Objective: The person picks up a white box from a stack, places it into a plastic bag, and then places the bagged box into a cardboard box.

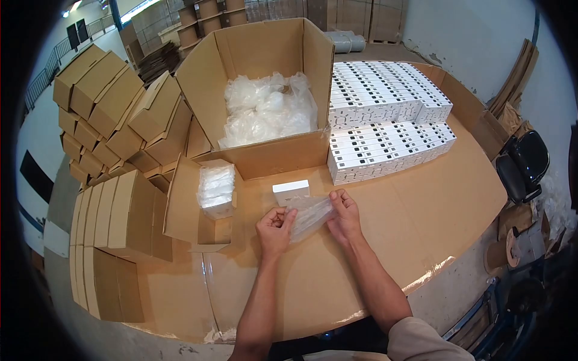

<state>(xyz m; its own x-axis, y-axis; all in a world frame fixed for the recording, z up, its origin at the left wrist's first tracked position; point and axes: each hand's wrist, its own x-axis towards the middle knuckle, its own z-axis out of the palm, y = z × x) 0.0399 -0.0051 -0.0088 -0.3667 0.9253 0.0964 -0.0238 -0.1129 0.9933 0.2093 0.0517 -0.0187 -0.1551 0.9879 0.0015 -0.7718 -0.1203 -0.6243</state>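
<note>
Near the middle of the cardboard-covered surface (421, 204), a clear plastic bag (310, 213) is held between both hands. The left hand (276, 228) is closed on the bag's left end, with fingers curled and the thumb pressed against them. The right hand (344, 216) is closed on the bag's right end, the film being pinched between thumb and fingertips. The bag is stretched between the two hands, slightly above the surface; whether it is empty cannot be told.

Just behind the bag, a small white box (291, 191) is seen lying flat on the surface, close to the bag's upper edge, though contact cannot be judged. Behind that, a large open carton (259, 60) is placed, filled with a heap of crumpled clear bags (268, 111). To the right of the carton, stacked white boxes (385, 114) are arranged in tight rows and stepped layers. To the left of the hands, a small open carton (180, 204) is set, in which wrapped white boxes (217, 189) are packed upright. Farther left, closed brown cartons (114, 102) are piled in leaning rows. A dark chair (524, 159) is seen beyond the surface's right edge.
</note>
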